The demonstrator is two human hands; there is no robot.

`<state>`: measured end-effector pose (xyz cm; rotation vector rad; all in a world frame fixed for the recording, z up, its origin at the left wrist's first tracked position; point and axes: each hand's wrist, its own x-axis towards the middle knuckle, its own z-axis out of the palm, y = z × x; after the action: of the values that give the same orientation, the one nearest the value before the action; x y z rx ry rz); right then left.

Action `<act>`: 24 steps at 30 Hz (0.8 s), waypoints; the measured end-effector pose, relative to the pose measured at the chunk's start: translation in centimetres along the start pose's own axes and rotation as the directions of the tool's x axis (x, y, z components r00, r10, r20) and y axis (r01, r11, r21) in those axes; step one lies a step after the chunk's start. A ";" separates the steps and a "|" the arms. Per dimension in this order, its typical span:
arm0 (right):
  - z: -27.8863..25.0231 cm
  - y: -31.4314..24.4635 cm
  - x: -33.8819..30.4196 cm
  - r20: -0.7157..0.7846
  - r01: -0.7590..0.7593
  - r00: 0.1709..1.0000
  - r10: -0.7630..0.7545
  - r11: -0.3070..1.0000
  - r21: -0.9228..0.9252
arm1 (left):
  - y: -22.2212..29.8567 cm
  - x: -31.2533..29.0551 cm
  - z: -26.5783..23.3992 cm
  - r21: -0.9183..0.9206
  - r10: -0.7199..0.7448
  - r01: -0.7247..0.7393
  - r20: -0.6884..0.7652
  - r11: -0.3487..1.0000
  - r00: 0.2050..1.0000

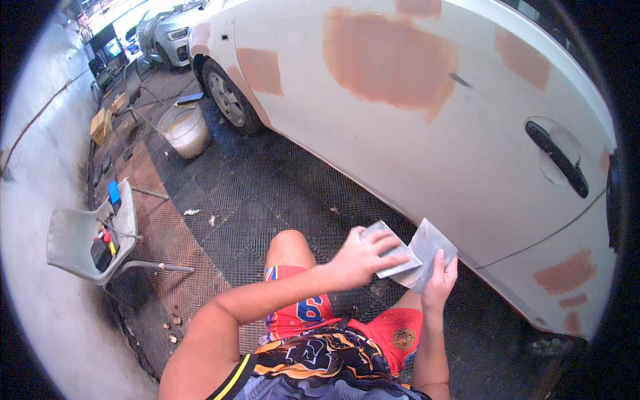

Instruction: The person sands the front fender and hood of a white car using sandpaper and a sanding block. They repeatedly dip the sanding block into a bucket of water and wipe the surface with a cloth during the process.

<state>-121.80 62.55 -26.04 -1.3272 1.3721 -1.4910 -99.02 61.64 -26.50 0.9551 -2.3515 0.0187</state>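
Observation:
In front of my knees, my left hand (365, 257) grips a flat, light grey rectangular block (395, 261), its fingers spread across the top face. My right hand (441, 277) pinches a thin grey sheet (432, 248) that looks like sandpaper, with the thumb on its face. The sheet's left part meets the block's right edge, and where the two overlap I cannot tell which parts are joined. Both are held beside the lower edge of a white car door (413, 150), which has several dull orange filler patches (387, 57) and a black handle (557, 159).
A grey plastic chair (70, 240) with tools on its seat stands at the left, near a pale wall (40, 153). Further off are a white bucket (187, 135), the car's front wheel (227, 97), a cardboard box (101, 125) and another car (175, 37). Ribbed matting (233, 193) covers the floor.

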 end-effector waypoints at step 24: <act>-14.7 -22.6 25.2 0.239 0.473 0.863 -0.446 0.878 -0.071 | -10.7 32.4 -29.7 0.198 -0.177 0.178 -0.019 0.964 0.984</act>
<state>-138.55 46.63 2.74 -1.9441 1.0667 -1.5146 -95.03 39.93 13.00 1.2601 -2.2858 0.1872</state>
